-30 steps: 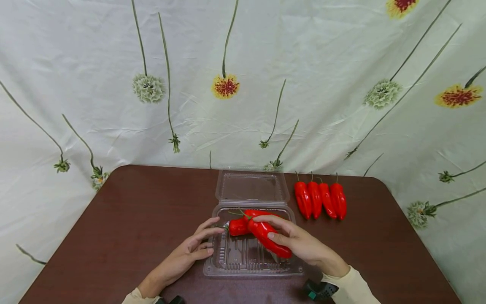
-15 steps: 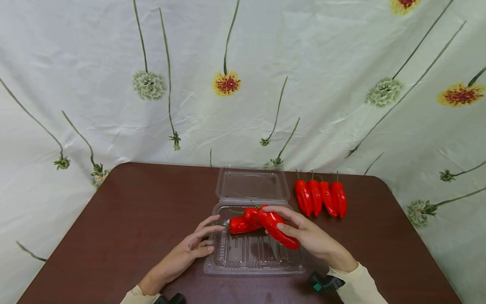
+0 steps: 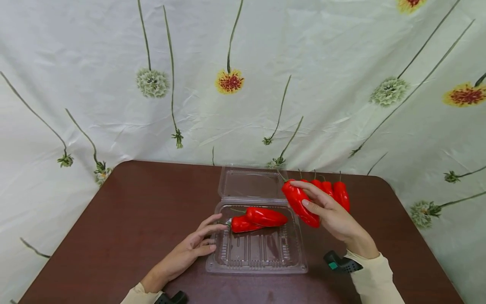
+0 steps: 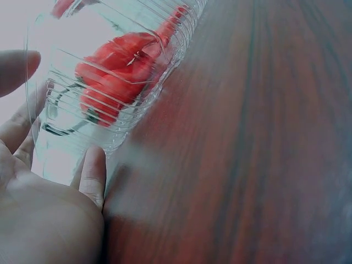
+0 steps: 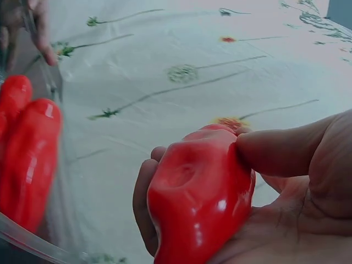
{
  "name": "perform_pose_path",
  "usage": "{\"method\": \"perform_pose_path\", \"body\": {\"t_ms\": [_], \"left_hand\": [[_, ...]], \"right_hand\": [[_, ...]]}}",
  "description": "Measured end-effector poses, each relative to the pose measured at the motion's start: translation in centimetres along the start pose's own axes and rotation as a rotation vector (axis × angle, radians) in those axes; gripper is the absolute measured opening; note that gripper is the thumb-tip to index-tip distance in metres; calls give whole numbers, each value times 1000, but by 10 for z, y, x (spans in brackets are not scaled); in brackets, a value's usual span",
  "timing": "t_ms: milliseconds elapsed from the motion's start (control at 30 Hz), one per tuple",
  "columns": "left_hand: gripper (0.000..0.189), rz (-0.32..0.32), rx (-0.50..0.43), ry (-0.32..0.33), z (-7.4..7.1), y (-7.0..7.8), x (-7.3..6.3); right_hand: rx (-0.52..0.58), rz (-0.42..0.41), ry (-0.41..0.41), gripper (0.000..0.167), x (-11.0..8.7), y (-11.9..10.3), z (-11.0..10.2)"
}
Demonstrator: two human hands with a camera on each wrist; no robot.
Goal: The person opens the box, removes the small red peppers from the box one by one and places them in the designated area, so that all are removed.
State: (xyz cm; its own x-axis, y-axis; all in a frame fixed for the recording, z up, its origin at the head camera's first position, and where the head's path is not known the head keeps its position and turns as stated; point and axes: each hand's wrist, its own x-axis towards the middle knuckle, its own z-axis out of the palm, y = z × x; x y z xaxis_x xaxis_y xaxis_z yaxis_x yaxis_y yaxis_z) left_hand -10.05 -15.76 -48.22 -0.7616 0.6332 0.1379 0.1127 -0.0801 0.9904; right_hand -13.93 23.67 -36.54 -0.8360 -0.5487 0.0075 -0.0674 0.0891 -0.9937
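Observation:
My right hand [image 3: 330, 211] grips a glossy red chili pepper [image 3: 296, 200] with a green stem, held in the air past the right side of a clear plastic clamshell box [image 3: 256, 269]. In the right wrist view, thumb and fingers curl round this pepper [image 5: 201, 192]. Two more red peppers lie in the box: the upper one [image 3: 267, 216] partly overlaps the lower one [image 3: 243, 224]. At the box's left side rests my left hand [image 3: 190, 251], its fingers extended against the wall. The left wrist view shows the peppers [image 4: 118, 71] through the clear plastic.
The box's lid [image 3: 252, 183] is folded back flat behind it. Several red peppers [image 3: 341, 196] stand in a row at the table's back right, partly hidden by my right hand and its pepper. A flower-print cloth [image 3: 197, 84] hangs behind the brown table [image 3: 152, 211].
My right hand has carried its pepper from over the box to the right and back, uncovering the two peppers lying inside. The left hand stays at the box's left side.

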Motion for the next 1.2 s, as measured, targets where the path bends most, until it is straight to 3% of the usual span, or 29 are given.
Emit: {"method": "perform_pose_path", "body": {"t_ms": [133, 300, 733, 1200], "left_hand": [[48, 7, -5, 3, 1, -1, 0], [48, -2, -17, 0, 1, -2, 0], [48, 12, -10, -3, 0, -3, -1], [48, 16, -6, 1, -1, -4, 1]], "right_hand": [[3, -72, 17, 53, -5, -9, -18], [6, -138, 102, 50, -15, -15, -39], [-20, -133, 159, 50, -33, -13, -69], [76, -110, 257, 51, -45, 2, -102]]}}
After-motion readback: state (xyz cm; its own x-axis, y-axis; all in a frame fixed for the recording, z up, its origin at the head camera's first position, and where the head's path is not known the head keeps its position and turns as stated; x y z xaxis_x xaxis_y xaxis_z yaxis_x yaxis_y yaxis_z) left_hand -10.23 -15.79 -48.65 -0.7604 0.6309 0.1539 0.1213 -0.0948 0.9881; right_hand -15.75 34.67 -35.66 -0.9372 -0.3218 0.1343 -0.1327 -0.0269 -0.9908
